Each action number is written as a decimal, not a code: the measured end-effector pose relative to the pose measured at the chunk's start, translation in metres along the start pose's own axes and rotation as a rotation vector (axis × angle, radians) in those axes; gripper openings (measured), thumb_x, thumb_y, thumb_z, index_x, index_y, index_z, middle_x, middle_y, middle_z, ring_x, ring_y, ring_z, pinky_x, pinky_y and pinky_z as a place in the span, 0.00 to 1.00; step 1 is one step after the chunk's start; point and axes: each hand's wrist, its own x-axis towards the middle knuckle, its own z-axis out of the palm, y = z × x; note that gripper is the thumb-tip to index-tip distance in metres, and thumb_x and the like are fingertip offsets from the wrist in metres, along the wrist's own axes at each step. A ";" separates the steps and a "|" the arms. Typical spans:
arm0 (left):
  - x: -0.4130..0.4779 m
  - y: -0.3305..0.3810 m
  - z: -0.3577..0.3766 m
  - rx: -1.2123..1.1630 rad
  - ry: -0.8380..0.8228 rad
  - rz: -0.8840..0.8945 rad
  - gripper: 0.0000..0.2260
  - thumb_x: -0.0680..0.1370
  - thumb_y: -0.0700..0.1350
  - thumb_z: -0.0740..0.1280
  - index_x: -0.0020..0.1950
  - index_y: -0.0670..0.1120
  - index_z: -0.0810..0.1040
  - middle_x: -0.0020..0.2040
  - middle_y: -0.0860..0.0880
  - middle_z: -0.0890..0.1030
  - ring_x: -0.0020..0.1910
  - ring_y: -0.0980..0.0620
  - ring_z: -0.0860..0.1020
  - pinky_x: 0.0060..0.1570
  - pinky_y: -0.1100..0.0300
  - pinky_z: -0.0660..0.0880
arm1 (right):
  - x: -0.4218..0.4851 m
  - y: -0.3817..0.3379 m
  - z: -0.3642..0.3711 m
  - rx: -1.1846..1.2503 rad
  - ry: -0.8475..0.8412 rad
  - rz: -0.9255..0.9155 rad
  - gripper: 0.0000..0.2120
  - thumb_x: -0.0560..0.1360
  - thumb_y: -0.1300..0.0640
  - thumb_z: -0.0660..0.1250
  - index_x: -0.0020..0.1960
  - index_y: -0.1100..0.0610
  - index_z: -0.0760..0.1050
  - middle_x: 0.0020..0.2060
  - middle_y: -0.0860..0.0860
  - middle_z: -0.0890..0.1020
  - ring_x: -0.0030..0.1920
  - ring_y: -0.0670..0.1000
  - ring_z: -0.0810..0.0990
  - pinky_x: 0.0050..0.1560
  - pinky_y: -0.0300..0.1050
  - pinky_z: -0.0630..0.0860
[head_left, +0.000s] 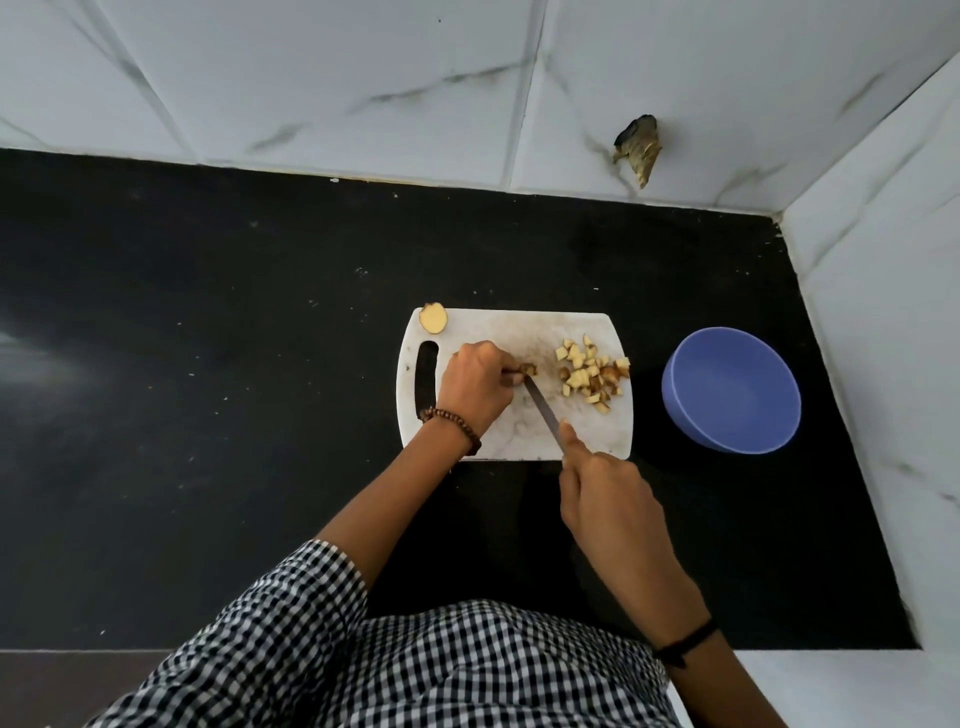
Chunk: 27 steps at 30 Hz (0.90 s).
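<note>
1 board (587, 431), L hand (475, 387) pinches 1 ginger bit (529, 369), R hand (608, 499) grips 1 knife (543, 410), 1 blue bowl (691, 426)

Soft, even light fills my kitchen corner: white wall tiles (363, 78) glow bright, while the black counter (208, 312) shows a pale glare patch at the frame's left edge. My left hand (475, 387) and right hand (608, 499) cast only faint shadows. Wide-angle distortion bends tile seams toward the corners.

The person wears a black-and-white check shirt (415, 670), brown beads (452, 422) by the left hand (475, 387), a black band (685, 642) by the right hand (608, 499).
</note>
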 end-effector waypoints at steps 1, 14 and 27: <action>0.000 -0.001 0.000 -0.012 0.000 0.003 0.06 0.75 0.41 0.71 0.50 0.45 0.85 0.43 0.48 0.84 0.43 0.51 0.80 0.47 0.54 0.80 | 0.001 0.002 -0.005 0.001 -0.008 -0.002 0.24 0.84 0.53 0.56 0.79 0.47 0.58 0.41 0.50 0.78 0.41 0.50 0.79 0.40 0.47 0.78; 0.011 -0.007 -0.015 -0.025 -0.163 0.088 0.17 0.78 0.34 0.62 0.65 0.45 0.77 0.54 0.43 0.79 0.51 0.48 0.78 0.50 0.60 0.76 | 0.016 0.015 -0.028 0.377 0.139 0.044 0.10 0.78 0.50 0.69 0.43 0.54 0.73 0.32 0.46 0.75 0.31 0.43 0.75 0.29 0.28 0.68; 0.026 -0.015 -0.014 0.072 -0.286 0.183 0.16 0.77 0.38 0.66 0.62 0.50 0.79 0.52 0.45 0.76 0.50 0.49 0.76 0.50 0.58 0.75 | 0.103 -0.014 0.031 0.523 0.288 0.139 0.28 0.70 0.48 0.78 0.64 0.57 0.71 0.54 0.49 0.78 0.57 0.52 0.75 0.53 0.49 0.76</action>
